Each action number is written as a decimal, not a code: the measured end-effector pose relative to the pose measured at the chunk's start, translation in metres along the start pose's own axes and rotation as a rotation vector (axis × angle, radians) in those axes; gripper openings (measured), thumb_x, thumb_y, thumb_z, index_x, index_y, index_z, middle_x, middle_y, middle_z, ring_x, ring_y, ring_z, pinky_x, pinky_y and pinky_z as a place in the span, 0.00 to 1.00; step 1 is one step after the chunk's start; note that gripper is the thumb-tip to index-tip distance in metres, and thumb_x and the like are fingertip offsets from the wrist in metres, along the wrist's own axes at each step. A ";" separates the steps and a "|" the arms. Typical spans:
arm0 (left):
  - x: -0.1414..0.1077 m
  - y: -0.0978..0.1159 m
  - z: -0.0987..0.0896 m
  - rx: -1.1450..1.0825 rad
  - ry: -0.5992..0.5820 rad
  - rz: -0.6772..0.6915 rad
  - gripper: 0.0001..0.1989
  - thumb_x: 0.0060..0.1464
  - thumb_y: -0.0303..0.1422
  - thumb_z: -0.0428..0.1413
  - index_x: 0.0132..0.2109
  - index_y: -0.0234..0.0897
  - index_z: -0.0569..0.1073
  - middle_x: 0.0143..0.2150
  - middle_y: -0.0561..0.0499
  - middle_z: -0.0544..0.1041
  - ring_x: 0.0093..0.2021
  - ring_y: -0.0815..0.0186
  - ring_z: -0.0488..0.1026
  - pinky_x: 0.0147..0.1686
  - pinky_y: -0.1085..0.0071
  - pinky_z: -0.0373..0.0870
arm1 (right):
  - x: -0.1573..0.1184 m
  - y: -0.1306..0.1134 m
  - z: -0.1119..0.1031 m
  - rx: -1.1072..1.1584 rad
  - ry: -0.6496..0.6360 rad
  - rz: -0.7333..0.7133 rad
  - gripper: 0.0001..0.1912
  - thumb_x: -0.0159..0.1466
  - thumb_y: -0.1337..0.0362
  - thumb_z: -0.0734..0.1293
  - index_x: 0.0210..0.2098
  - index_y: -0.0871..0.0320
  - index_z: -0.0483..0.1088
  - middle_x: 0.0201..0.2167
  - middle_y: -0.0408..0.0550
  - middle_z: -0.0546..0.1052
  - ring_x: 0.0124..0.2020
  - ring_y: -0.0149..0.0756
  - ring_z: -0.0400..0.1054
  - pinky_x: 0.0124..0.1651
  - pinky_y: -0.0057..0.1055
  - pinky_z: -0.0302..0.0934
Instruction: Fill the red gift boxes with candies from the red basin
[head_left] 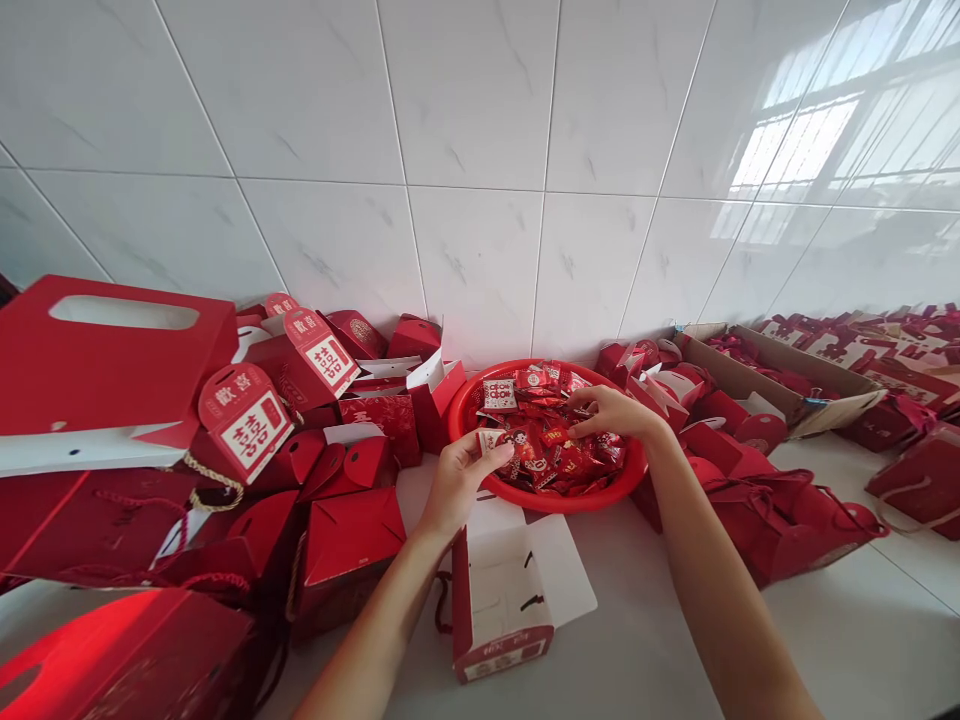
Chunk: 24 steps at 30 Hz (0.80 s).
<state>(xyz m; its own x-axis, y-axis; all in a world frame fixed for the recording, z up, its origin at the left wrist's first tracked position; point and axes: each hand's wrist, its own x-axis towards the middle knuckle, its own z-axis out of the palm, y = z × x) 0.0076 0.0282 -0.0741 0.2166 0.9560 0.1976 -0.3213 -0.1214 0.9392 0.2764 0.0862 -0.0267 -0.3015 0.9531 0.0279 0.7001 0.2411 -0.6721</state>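
Observation:
A round red plastic basket point(549, 502) full of small red wrapped candies point(536, 400) stands against the tiled wall. At its front left rim, my left hand point(459, 478) pinches a candy packet point(517, 440) with a cartoon figure printed on it. My right hand point(611, 412) reaches over the basket's right side, thumb and fingers bent down at the candies; whether one is between the fingertips I cannot make out. Just in front of the basket lies an open red gift box point(502, 590), white inside, its flap folded out to the right.
Many red gift boxes point(352, 540) with cord handles are heaped on the left. More red boxes point(772, 500) stand to the right, beside an open cardboard carton point(750, 370) holding red items. A white tiled wall point(480, 250) rises behind.

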 end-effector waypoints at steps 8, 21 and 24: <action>0.001 -0.003 -0.002 -0.011 0.020 -0.003 0.13 0.47 0.40 0.70 0.35 0.36 0.81 0.31 0.54 0.77 0.34 0.68 0.70 0.39 0.72 0.68 | -0.007 -0.003 0.000 0.055 -0.143 -0.051 0.30 0.48 0.51 0.77 0.48 0.58 0.78 0.47 0.52 0.80 0.50 0.49 0.72 0.54 0.40 0.65; -0.001 0.001 0.001 0.001 0.017 -0.018 0.13 0.47 0.40 0.69 0.36 0.36 0.81 0.32 0.52 0.79 0.35 0.66 0.73 0.41 0.70 0.69 | -0.001 -0.002 0.015 0.237 0.431 -0.085 0.15 0.50 0.61 0.75 0.36 0.58 0.76 0.30 0.45 0.78 0.34 0.40 0.72 0.40 0.36 0.66; -0.002 0.003 0.002 -0.022 0.027 -0.026 0.13 0.46 0.40 0.69 0.35 0.36 0.81 0.32 0.53 0.80 0.35 0.66 0.73 0.41 0.70 0.69 | 0.001 0.001 0.014 0.220 0.526 -0.055 0.15 0.52 0.64 0.73 0.40 0.58 0.76 0.34 0.48 0.80 0.37 0.42 0.74 0.41 0.37 0.68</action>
<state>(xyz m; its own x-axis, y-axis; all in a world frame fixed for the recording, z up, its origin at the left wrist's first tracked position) 0.0078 0.0258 -0.0711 0.2007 0.9656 0.1652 -0.3359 -0.0905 0.9375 0.2679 0.0851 -0.0379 0.0685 0.9163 0.3945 0.5244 0.3033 -0.7956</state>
